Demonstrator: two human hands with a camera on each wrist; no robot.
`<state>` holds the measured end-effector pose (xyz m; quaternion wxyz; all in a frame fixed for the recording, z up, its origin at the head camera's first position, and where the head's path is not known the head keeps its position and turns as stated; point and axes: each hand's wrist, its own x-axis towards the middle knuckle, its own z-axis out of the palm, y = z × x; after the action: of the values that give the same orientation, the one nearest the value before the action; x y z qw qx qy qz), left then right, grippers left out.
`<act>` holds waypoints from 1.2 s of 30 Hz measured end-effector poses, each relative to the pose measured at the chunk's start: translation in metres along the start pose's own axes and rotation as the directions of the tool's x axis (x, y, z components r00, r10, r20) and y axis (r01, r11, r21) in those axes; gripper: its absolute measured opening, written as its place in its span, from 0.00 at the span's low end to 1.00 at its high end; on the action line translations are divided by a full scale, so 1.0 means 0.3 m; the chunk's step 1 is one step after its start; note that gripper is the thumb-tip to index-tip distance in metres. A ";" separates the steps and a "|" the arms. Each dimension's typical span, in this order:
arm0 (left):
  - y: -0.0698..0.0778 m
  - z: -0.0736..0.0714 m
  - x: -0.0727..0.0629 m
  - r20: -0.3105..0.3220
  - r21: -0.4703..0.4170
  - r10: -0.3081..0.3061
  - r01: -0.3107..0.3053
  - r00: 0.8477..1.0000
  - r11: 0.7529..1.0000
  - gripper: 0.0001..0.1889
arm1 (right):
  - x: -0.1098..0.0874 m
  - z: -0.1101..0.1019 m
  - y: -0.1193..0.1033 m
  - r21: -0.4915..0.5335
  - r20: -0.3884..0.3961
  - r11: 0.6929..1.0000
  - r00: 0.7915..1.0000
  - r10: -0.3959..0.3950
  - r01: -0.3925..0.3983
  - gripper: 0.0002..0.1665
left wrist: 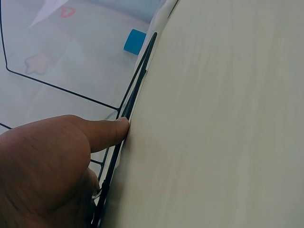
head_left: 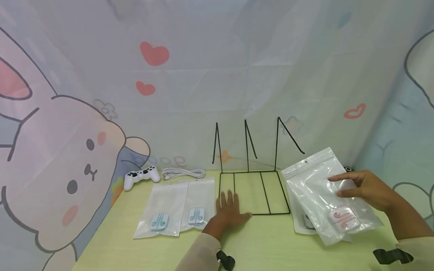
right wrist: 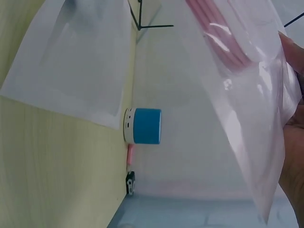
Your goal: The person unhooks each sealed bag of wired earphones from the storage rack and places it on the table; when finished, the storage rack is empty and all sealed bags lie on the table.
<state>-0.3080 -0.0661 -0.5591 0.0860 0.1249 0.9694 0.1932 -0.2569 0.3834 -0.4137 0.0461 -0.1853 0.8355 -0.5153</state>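
Observation:
My left hand [head_left: 228, 213] rests with fingers stretched over the front left part of a black wire rack [head_left: 265, 193], its thumb [left wrist: 108, 134] touching the front bar. Uprights with slanting tips rise from the rack's back. At the right, my right hand [head_left: 371, 188] pinches a clear zip-lock bag [head_left: 318, 180] holding pink earphones [head_left: 344, 219] in a square case. That bag is raised and tilted. Below it lies another bag [right wrist: 80, 66], partly covered, with a greyish item inside that I cannot make out.
Two zip-lock bags [head_left: 169, 195] with blue earphones [head_left: 159, 222] lie left of the rack. Behind them are a white game controller [head_left: 142, 177] and a coiled white cable [head_left: 183, 173]. A blue and white cylinder [right wrist: 147, 126] and a small black item [right wrist: 130, 183] stand at the right.

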 end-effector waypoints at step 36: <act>0.013 -0.016 -0.019 0.009 0.007 0.001 -0.001 1.000 1.000 0.53 | -0.108 -0.152 0.228 -0.202 -0.185 0.918 0.934 0.307 -0.341 0.28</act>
<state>-0.3027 -0.0659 -0.5524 0.0898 0.1266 0.9695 0.1894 -0.2569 0.4608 -0.4563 0.0463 -0.0089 0.9098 -0.4123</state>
